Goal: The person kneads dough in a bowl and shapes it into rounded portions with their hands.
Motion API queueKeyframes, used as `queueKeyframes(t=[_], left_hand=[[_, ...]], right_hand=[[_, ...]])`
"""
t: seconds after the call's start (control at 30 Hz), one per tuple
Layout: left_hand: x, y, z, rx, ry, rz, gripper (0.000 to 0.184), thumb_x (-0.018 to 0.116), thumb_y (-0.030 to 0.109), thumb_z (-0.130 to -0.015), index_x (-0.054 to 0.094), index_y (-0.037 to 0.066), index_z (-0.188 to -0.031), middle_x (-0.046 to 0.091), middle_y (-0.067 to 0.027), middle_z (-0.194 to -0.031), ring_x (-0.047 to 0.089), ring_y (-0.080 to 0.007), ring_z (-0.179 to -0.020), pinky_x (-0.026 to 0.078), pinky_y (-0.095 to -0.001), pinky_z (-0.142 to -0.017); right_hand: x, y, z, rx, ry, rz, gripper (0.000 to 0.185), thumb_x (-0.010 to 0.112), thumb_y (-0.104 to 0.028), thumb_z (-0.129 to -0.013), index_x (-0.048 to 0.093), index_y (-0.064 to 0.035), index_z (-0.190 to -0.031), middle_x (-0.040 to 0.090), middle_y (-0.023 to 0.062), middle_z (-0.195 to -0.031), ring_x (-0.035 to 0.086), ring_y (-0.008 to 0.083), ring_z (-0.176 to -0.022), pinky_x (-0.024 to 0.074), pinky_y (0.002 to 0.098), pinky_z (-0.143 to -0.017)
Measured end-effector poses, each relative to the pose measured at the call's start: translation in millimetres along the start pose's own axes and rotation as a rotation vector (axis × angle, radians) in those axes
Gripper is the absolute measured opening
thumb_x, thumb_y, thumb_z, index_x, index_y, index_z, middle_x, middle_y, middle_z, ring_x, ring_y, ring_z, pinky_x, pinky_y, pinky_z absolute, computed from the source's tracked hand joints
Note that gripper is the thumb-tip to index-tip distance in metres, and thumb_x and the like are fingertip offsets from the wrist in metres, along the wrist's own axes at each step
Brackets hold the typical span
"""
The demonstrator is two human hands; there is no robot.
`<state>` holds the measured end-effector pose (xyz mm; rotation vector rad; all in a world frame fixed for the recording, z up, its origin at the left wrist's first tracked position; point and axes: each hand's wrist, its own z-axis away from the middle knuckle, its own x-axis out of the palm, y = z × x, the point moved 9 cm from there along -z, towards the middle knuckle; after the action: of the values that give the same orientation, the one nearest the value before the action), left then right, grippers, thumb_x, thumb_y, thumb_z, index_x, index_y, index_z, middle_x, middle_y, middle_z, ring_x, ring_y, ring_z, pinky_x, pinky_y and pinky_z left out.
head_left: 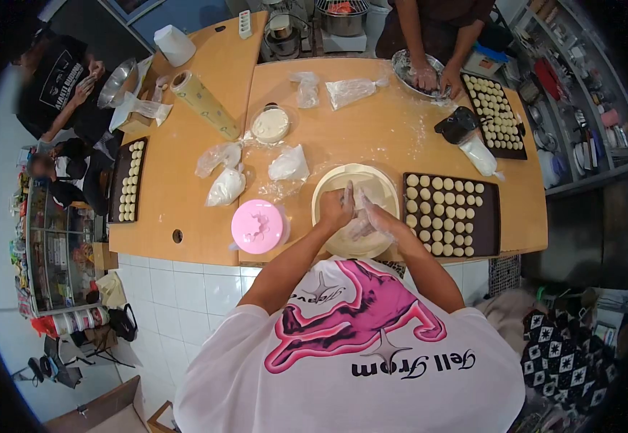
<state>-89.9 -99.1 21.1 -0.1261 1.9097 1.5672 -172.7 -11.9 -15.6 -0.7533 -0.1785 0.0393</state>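
Note:
Both hands are over a cream bowl (321,189) at the table's front edge, with pale flour or dough on the fingers. My left hand (337,206) is at the bowl's left side, its fingers bent and a finger pointing up; whether it holds anything is hidden. My right hand (380,218) reaches in from the right, with fingers stretched out and apart. Just right of the bowl lies a dark tray (483,238) with rows of round dough pieces (438,197). A pink lidded container (258,226) stands to the left.
Flour bags (289,164), a white bowl (270,125) and a wrap roll (204,105) lie behind. At the back right, a person's hands (424,76) work in a metal bowl (405,63). Another tray (512,144) and a dark jug (456,125) are nearby. More people are at the left.

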Motion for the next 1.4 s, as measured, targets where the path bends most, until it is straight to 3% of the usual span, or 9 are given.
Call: queueKeyframes(t=[0.13, 0.23, 0.33, 0.5, 0.6, 0.83, 0.93, 1.03, 1.4], left_hand=[[20, -52, 5, -0.657, 0.002, 0.606, 0.055, 0.035, 0.052, -0.093, 0.065, 0.008, -0.079, 0.060, -0.0081, -0.060, 0.059, -0.0241, -0.055, 0.045, -0.0393, -0.053], [50, -16, 21, -0.902, -0.193, 1.370, 0.066, 0.028, 0.064, -0.089, 0.060, 0.007, -0.103, 0.064, -0.0069, -0.083, 0.061, -0.0184, -0.072, 0.049, -0.0351, -0.064], [62, 5, 33, -0.566, -0.849, 1.856, 0.079, 0.030, 0.073, -0.083, 0.046, 0.007, -0.125, 0.058, -0.0110, -0.108, 0.059, -0.0219, -0.093, 0.049, -0.0355, -0.082], [45, 30, 48, -0.778, -0.741, 1.707, 0.085, 0.026, 0.074, -0.083, 0.039, 0.005, -0.131, 0.059, -0.0136, -0.106, 0.058, -0.0240, -0.098, 0.041, -0.0387, -0.095], [29, 22, 49, -0.710, -0.775, 1.189, 0.079, 0.029, 0.069, -0.086, 0.044, 0.003, -0.126, 0.062, -0.0135, -0.094, 0.060, -0.0233, -0.091, 0.044, -0.0374, -0.090], [-35, -22, 1, -0.212, -0.051, 0.499, 0.027, 0.057, 0.029, -0.090, 0.061, 0.003, -0.095, 0.062, -0.0095, -0.075, 0.060, -0.0203, -0.063, 0.049, -0.0307, -0.060], [-45, -10, 4, -0.082, 0.025, 0.143, 0.018, 0.061, 0.014, -0.082, 0.059, 0.004, -0.098, 0.061, -0.0135, -0.085, 0.060, -0.0261, -0.079, 0.048, -0.0362, -0.071], [-51, 7, 11, 0.206, 0.165, -0.297, 0.035, 0.062, 0.007, -0.076, 0.054, 0.006, -0.110, 0.056, -0.0165, -0.104, 0.053, -0.0329, -0.100, 0.042, -0.0434, -0.085], [-30, -18, 18, 0.088, 0.044, -0.412, 0.067, 0.048, -0.008, -0.071, 0.034, 0.005, -0.135, 0.041, -0.0186, -0.135, 0.039, -0.0378, -0.121, 0.033, -0.0488, -0.098]], right_hand=[[-22, -40, 33, -0.210, 0.432, 0.504, 0.060, 0.055, -0.053, -0.083, 0.056, -0.0053, -0.118, 0.051, 0.0233, -0.124, 0.054, 0.0386, -0.108, 0.0358, 0.0461, -0.098], [6, -81, 60, -0.987, 0.682, 0.664, 0.049, 0.065, -0.039, -0.077, 0.061, -0.0063, -0.113, 0.047, 0.0229, -0.128, 0.045, 0.0372, -0.118, 0.0343, 0.0453, -0.099], [6, -69, 49, -1.043, 0.774, 0.889, 0.041, 0.068, -0.034, -0.073, 0.066, -0.0055, -0.104, 0.052, 0.0182, -0.122, 0.038, 0.0348, -0.123, 0.0334, 0.0440, -0.100], [-13, -74, 64, -1.293, 0.765, 0.738, 0.019, 0.066, -0.014, -0.074, 0.067, -0.0043, -0.090, 0.063, 0.0144, -0.089, 0.060, 0.0321, -0.079, 0.0494, 0.0382, -0.072], [-45, -55, 22, -0.751, 0.732, 0.693, 0.015, 0.062, -0.013, -0.077, 0.065, -0.0020, -0.087, 0.061, 0.0190, -0.078, 0.058, 0.0354, -0.073, 0.0485, 0.0401, -0.070], [-43, -53, 11, -0.708, 0.762, 0.739, 0.025, 0.055, -0.021, -0.084, 0.063, -0.0040, -0.100, 0.059, 0.0247, -0.098, 0.056, 0.0384, -0.091, 0.0453, 0.0449, -0.079], [-15, -40, 1, -0.874, 0.592, 0.894, 0.033, 0.055, -0.022, -0.084, 0.059, -0.0075, -0.113, 0.053, 0.0253, -0.115, 0.051, 0.0368, -0.107, 0.0423, 0.0439, -0.090], [3, -40, 10, -0.814, 0.495, 1.077, 0.037, 0.056, -0.021, -0.083, 0.056, -0.0086, -0.118, 0.050, 0.0239, -0.121, 0.048, 0.0354, -0.113, 0.0399, 0.0423, -0.095], [16, -30, -18, -0.776, 0.583, 1.477, 0.031, 0.055, -0.009, -0.075, 0.064, -0.0073, -0.105, 0.064, 0.0182, -0.094, 0.058, 0.0338, -0.095, 0.0450, 0.0426, -0.084]])
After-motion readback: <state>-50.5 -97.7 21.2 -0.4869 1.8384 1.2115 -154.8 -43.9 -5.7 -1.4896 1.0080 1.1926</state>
